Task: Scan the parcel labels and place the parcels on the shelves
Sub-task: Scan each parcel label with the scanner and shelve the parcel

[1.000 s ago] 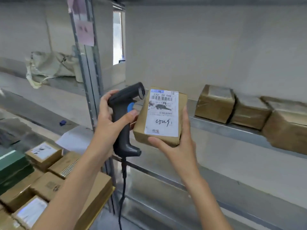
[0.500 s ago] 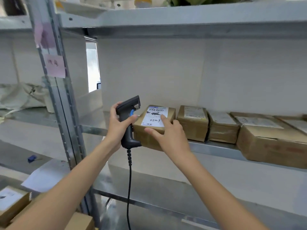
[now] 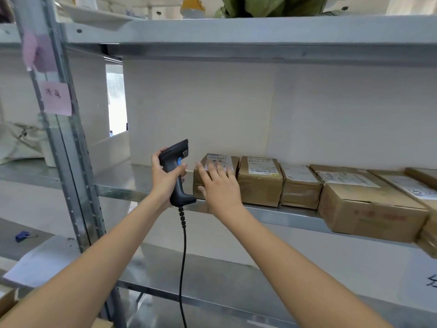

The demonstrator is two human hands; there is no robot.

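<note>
**Parcel on the middle shelf, right hand flat against it**

The parcel (image 3: 214, 176), a small brown cardboard box with a white barcode label on top, sits on the metal shelf (image 3: 123, 189) at the left end of a row of boxes. Its right side lies close against the next box (image 3: 259, 181), which also carries a white label; whether the two touch cannot be told. Further right along the same shelf stand a smaller taped box (image 3: 299, 187) and a larger carton (image 3: 369, 207) that overhangs the shelf's front edge.

The right hand (image 3: 218, 188) lies over the parcel's near face and top, its fingers (image 3: 214, 170) straight and spread, reaching over the label; the thumb points left along the lower front of the box. Nothing is pinched or curled round.

The left hand (image 3: 165, 178) grips the black barcode scanner (image 3: 176, 171) by its handle, fingers wrapped round it and the thumb beside the blue trigger button. The scanner stands upright just left of the parcel, its head pointing up and to the right. Its black cable (image 3: 183, 256) hangs straight down from the handle's base, in front of the lower shelf.

A pink sticky note (image 3: 58, 98) with handwriting is stuck to the upright post (image 3: 78, 185) at the left. White paper (image 3: 40, 266) lies on a lower surface at the left, with a small blue clip (image 3: 22, 236) beyond it.
</note>
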